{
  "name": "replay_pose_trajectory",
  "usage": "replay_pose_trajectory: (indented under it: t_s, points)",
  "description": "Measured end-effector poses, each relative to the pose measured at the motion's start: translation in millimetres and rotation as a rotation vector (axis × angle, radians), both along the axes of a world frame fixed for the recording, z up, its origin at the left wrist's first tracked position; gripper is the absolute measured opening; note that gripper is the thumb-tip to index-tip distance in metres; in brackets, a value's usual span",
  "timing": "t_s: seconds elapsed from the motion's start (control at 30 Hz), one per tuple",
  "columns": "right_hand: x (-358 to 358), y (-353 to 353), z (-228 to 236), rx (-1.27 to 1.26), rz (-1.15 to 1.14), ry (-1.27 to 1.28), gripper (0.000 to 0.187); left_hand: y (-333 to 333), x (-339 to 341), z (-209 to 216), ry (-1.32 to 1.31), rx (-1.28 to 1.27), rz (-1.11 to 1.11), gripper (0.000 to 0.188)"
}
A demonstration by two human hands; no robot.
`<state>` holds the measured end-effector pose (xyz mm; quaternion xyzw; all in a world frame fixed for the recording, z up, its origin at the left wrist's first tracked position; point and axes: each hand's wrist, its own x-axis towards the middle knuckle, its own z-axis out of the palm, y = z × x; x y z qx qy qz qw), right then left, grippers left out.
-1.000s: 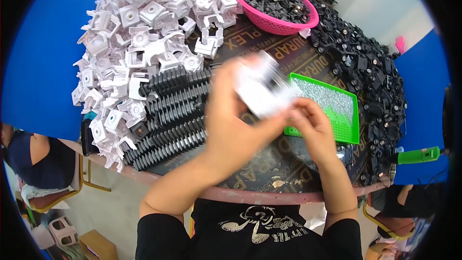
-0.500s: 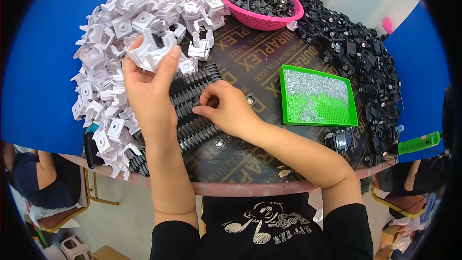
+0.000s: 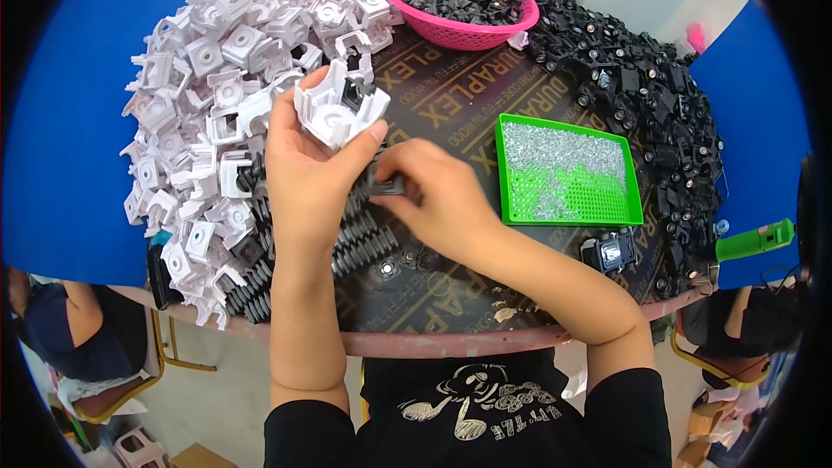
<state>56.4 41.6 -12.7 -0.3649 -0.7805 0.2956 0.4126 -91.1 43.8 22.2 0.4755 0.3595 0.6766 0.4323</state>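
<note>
My left hand is closed around a white plastic housing, raised above the table. A black piece sits inside this housing. Just to its right and lower, my right hand pinches a small flat black part between thumb and fingers. Beneath both hands lie rows of ribbed black parts, partly hidden by my left forearm. A heap of white housings covers the left of the table.
A pink basket full of black parts stands at the back. To the right are a green tray of small silvery pieces, a black assembly, a long heap of black parts and a green-handled tool. Blue panels flank the table.
My left hand has moved right with the white housing, tilting it. My right hand has lifted the small black part from the rows and sits nearer the housing.
</note>
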Motion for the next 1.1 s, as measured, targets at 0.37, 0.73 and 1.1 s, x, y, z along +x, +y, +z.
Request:
replay_pose_trajectory:
  t_s: [0.37, 0.73, 1.1]
  points:
    - [94, -20, 16, 0.147, -0.15, 0.115, 0.048, -16, 49, -30, 0.315, -0.052, -0.294, 0.069]
    - [102, -21, 12, -0.155, 0.058, 0.494, 0.045, -26, 69, -33, 0.38, 0.002, -0.369, 0.071]
    - [107, -17, 6, 0.614, -0.211, -0.052, 0.038, -33, 78, -33, 0.413, 0.019, -0.356, 0.072]
